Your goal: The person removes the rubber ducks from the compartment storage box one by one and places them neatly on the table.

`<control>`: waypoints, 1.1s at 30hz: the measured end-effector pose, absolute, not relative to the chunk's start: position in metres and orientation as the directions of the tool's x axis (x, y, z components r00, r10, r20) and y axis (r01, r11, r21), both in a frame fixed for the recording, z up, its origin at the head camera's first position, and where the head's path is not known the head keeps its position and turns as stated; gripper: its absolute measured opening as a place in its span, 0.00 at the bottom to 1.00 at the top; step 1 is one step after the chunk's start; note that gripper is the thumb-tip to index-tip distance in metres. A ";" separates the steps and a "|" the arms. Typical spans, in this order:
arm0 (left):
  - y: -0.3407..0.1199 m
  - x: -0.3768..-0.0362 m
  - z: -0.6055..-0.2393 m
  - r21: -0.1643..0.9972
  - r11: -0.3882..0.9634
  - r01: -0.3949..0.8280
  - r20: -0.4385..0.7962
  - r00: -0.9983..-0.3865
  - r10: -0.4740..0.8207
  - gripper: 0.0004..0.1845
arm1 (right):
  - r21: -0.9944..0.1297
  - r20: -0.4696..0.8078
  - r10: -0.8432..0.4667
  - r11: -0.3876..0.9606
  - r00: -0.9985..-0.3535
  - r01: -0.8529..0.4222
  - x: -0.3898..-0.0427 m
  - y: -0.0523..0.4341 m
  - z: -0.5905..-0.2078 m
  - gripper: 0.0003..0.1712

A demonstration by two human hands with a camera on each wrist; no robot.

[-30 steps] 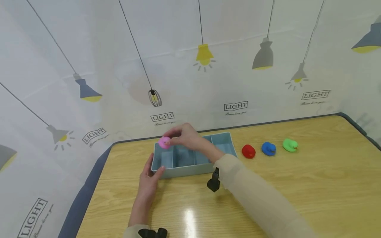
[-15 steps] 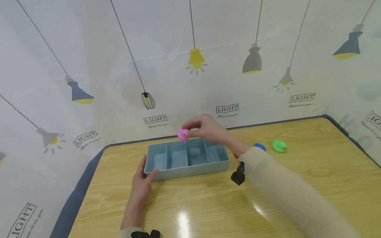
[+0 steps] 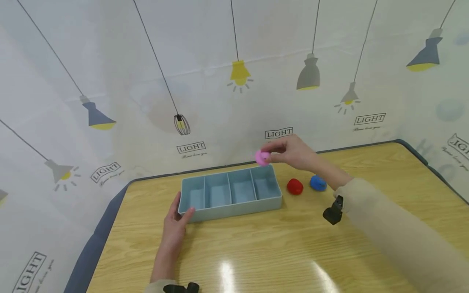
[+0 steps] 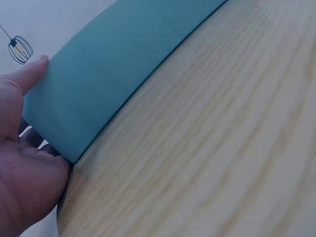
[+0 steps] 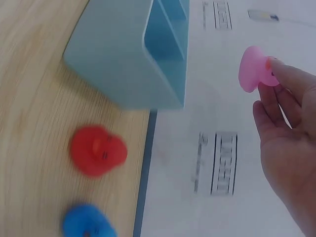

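A blue-grey tray with several empty compartments lies on the wooden table. My left hand rests against its near left corner, thumb on the front wall, fingers along the left end. My right hand pinches a small pink rubber duck in the air above the tray's far right corner; the right wrist view shows the pink duck at my fingertips, beyond the tray. A red duck and a blue duck sit on the table right of the tray, below my right forearm.
The table ends at a dark blue edge along the back and left, close to a printed backdrop with lamps. The red duck and blue duck lie near the table's back edge. A black wrist camera hangs under my right sleeve.
My right hand has carried the pink duck rightward, from over the tray's left end to above its far right corner. The left hand has stayed at the tray's corner.
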State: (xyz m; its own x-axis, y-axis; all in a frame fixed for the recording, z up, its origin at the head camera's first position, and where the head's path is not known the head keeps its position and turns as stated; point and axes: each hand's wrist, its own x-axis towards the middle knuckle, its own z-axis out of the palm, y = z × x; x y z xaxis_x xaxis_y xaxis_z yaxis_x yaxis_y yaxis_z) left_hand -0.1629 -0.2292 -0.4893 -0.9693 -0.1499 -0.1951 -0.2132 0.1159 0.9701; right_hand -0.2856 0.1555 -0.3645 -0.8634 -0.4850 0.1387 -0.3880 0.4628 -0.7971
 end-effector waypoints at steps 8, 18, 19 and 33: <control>-0.228 -0.162 -0.491 0.976 0.094 -0.199 -0.184 -0.972 -0.145 0.45 | -0.760 0.091 -0.347 0.582 -0.934 -0.290 -0.278 0.237 -0.371 0.21; -0.227 -0.166 -0.492 0.976 0.069 -0.208 -0.196 -0.970 -0.146 0.44 | -0.709 0.069 -0.214 0.676 -0.974 -0.199 -0.262 0.321 -0.400 0.26; -0.228 -0.166 -0.492 0.976 0.070 -0.206 -0.195 -0.970 -0.145 0.44 | -0.705 0.066 -0.201 0.683 -0.977 -0.188 -0.261 0.326 -0.404 0.26; -0.226 -0.164 -0.492 0.979 0.076 -0.191 -0.178 -0.972 -0.150 0.43 | -0.640 0.062 -0.150 0.752 -0.987 -0.155 -0.255 0.371 -0.440 0.26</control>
